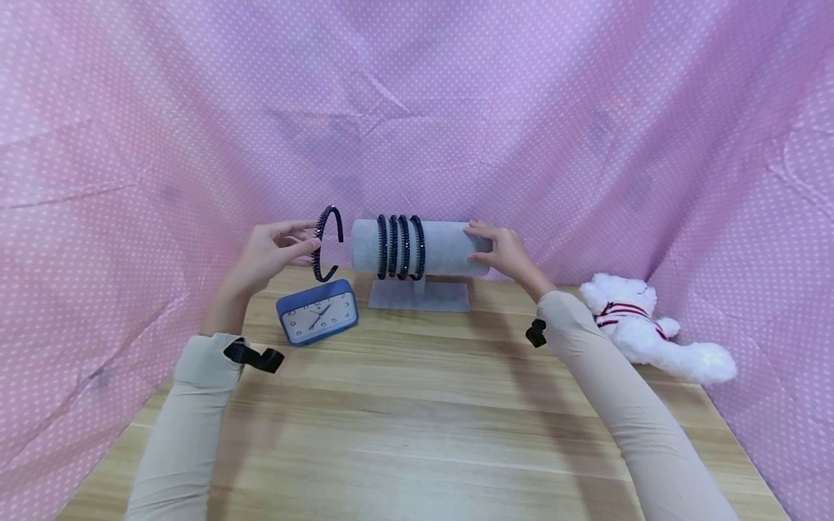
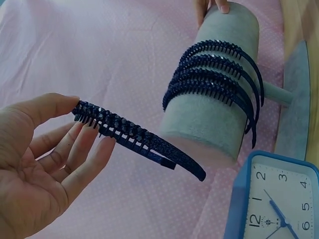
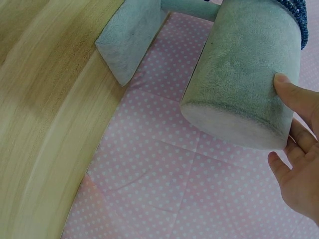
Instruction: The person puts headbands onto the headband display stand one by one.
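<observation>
My left hand (image 1: 263, 253) pinches a dark beaded headband (image 1: 316, 262) between thumb and fingers, just off the left end of a grey display stand (image 1: 449, 250). In the left wrist view the thumb lies on top of this headband (image 2: 119, 123), and fingertips touch its toothed underside. Several similar headbands (image 1: 404, 250) sit side by side round the stand's padded roll, left of its middle. At the roll's right end my right hand (image 1: 508, 253) grips it, thumb in front. The right wrist view shows that thumb (image 3: 294, 94) pressing the roll; some fingers are partly hidden behind.
A blue alarm clock (image 1: 318, 312) stands on the wooden table (image 1: 404, 420), close below the left hand. At the right lies a white plush toy (image 1: 628, 322) with red ribbon. Pink dotted cloth (image 1: 417, 108) hangs behind and on both sides.
</observation>
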Demonstrator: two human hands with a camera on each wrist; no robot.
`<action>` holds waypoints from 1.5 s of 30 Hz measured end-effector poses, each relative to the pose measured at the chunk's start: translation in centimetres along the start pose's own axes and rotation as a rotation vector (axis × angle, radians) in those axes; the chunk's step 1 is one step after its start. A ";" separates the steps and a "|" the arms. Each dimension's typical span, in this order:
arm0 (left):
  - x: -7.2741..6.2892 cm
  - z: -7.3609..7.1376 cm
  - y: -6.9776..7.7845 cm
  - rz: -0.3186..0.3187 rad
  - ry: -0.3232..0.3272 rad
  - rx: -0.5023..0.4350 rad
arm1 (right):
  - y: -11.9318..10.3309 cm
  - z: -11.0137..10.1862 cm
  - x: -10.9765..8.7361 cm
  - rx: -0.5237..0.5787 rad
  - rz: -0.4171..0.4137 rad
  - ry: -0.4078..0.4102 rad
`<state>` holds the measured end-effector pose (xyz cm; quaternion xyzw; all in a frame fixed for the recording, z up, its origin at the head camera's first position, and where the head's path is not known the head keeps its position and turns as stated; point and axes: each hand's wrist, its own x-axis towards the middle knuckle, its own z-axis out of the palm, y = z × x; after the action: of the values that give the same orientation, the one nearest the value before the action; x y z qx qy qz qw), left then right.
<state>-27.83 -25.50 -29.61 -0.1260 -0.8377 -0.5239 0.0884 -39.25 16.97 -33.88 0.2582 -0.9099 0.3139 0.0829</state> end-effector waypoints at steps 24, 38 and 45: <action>3.1 2.5 -3.2 -0.064 0.041 -0.130 | 0.1 0.2 -0.2 -0.004 -0.010 0.018; 4.5 4.8 -4.0 0.010 0.028 -0.097 | -0.1 0.2 -0.1 -0.006 -0.004 0.014; 4.9 5.4 -3.3 -0.017 0.014 0.001 | 0.0 0.2 -0.2 -0.009 -0.006 0.017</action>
<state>-33.56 -21.41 -33.43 -0.1152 -0.8385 -0.5250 0.0902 -39.11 16.93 -34.07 0.2578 -0.9098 0.3119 0.0926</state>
